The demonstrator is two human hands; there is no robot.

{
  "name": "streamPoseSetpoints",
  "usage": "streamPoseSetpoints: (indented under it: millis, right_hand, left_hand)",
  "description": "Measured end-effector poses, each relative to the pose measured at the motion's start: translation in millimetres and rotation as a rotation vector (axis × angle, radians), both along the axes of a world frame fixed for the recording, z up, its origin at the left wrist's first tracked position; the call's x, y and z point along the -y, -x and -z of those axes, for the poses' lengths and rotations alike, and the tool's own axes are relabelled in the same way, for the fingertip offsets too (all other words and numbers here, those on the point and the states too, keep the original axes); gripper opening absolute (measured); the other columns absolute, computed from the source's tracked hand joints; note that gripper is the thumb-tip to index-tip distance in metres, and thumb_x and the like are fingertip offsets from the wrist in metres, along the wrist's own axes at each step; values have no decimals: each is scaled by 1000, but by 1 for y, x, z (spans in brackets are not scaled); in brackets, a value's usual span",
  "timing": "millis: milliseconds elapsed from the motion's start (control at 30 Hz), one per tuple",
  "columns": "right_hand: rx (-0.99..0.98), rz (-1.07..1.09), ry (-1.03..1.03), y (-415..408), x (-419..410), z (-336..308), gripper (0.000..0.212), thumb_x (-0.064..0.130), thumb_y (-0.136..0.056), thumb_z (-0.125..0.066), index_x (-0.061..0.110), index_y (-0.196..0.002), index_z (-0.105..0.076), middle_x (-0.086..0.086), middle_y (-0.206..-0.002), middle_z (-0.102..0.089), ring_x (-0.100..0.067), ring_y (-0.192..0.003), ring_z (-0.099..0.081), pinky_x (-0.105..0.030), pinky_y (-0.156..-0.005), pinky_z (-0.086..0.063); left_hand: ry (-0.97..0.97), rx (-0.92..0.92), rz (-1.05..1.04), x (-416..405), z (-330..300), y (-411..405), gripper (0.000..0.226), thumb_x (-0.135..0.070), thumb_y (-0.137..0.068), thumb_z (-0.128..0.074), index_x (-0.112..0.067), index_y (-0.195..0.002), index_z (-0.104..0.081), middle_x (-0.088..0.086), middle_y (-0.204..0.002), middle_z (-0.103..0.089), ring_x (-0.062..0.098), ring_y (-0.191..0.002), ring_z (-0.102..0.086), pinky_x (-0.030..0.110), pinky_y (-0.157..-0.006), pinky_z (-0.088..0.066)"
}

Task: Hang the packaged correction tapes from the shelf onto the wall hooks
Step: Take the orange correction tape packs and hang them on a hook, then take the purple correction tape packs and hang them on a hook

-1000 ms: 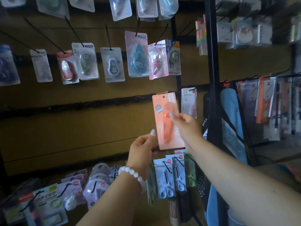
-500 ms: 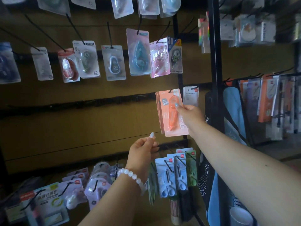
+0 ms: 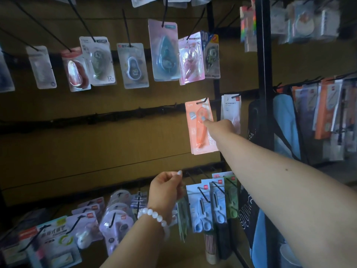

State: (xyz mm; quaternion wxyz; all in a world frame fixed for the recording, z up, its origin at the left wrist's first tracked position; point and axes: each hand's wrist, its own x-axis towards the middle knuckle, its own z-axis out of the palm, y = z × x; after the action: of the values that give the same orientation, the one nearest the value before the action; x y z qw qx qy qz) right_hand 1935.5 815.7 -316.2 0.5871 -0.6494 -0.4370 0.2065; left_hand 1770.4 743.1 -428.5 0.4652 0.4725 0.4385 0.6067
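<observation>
An orange packaged correction tape point(image 3: 193, 132) hangs on a black wall hook point(image 3: 201, 101) at the right end of the middle rail. My right hand point(image 3: 220, 128) reaches up to it and pinches it, thumb on the front of the blister and fingers hidden behind the card. Lower down and to the left, my left hand point(image 3: 166, 188) hovers with loosely curled fingers, holding nothing and wearing a white bead bracelet. Several other packaged correction tapes point(image 3: 165, 53) hang on the upper row of hooks.
A white packet point(image 3: 230, 107) hangs just right of the orange one. The middle rail point(image 3: 96, 118) runs left across the brown wall. Packaged scissors point(image 3: 201, 206) and tape packs point(image 3: 116, 221) hang below. A black post point(image 3: 264, 74) and a blue bag point(image 3: 286, 128) stand at right.
My right hand lifted the orange package up and right, and its hole now sits over the hook. My left hand dropped slightly and stayed empty.
</observation>
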Motion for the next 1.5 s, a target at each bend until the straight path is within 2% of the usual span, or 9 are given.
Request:
streamPoseSetpoints:
  millis: [233, 500, 633, 833, 1033, 1133, 1267, 1433, 1500]
  right_hand:
    - [-65, -84, 65, 3, -17, 18, 43, 51, -85, -60, 12, -102, -52, -4, -94, -60, -16, -72, -58, -29, -83, -54]
    - [-54, -97, 83, -10, 3, 56, 58, 48, -87, -59, 5, -125, -52, -5, -88, -61, -22, -79, -63, -37, -79, -57]
    - [-11, -136, 54, -6, 29, 90, 49, 47, -83, -62, 2, -102, -63, -15, -95, -70, -26, -77, -66, -38, -71, -55]
    - [111, -309, 101, 21, 84, 173, 29, 34, -84, -62, 6, -76, -61, -6, -65, -64, -25, -65, -64, -43, -72, -55]
    - [279, -383, 326, 26, 109, 260, 32, 39, -86, -59, 17, -65, -51, -3, -69, -62, -25, -73, -62, -28, -61, -42]
    - [313, -401, 430, 22, 109, 303, 29, 40, -86, -57, 16, -71, -55, -4, -73, -66, -23, -68, -61, -29, -59, -42]
    - [310, -367, 527, 16, 101, 356, 30, 42, -86, -58, 13, -83, -62, -7, -78, -70, -23, -70, -67, -28, -59, -43]
    - [304, -372, 680, 4, 78, 416, 25, 31, -89, -54, 13, -104, -64, -14, -100, -70, -32, -90, -67, -34, -76, -52]
    - [337, -378, 760, -3, 69, 438, 32, 34, -91, -53, 9, -107, -64, -16, -104, -69, -32, -94, -67, -32, -78, -50]
  left_hand:
    - [15, -61, -52, -4, 7, 8, 17, -17, -95, -62, -9, -81, -62, 4, -64, -56, 14, -53, -48, 28, -57, -49]
    - [35, -148, -88, 3, 11, 13, 24, -19, -97, -59, -8, -76, -61, 5, -63, -56, 18, -56, -49, 31, -61, -49]
    - [54, -250, -85, 8, 23, 20, 23, -20, -98, -57, -10, -78, -61, 7, -66, -59, 17, -55, -52, 30, -56, -48]
    - [195, -418, 20, 24, 73, 21, 29, -6, -97, -55, -7, -68, -55, 10, -57, -56, 19, -43, -48, 24, -45, -42]
    - [275, -666, 120, 39, 147, 29, 39, -10, -91, -63, -16, -53, -56, 6, -49, -58, 13, -37, -47, 27, -53, -41]
    - [341, -707, 93, 42, 178, 31, 32, -14, -91, -64, -15, -60, -57, 0, -47, -57, 10, -36, -48, 24, -49, -44]
    - [420, -743, 85, 37, 218, 32, 25, -25, -85, -65, -18, -61, -59, 8, -61, -64, 24, -58, -59, 41, -68, -56]
    - [521, -807, 83, 19, 262, 27, 27, -15, -94, -55, -13, -68, -64, 11, -66, -68, 30, -64, -66, 29, -62, -53]
    - [548, -761, 93, 10, 281, 27, 21, -10, -90, -55, -16, -71, -62, 15, -75, -68, 36, -75, -70, 38, -72, -59]
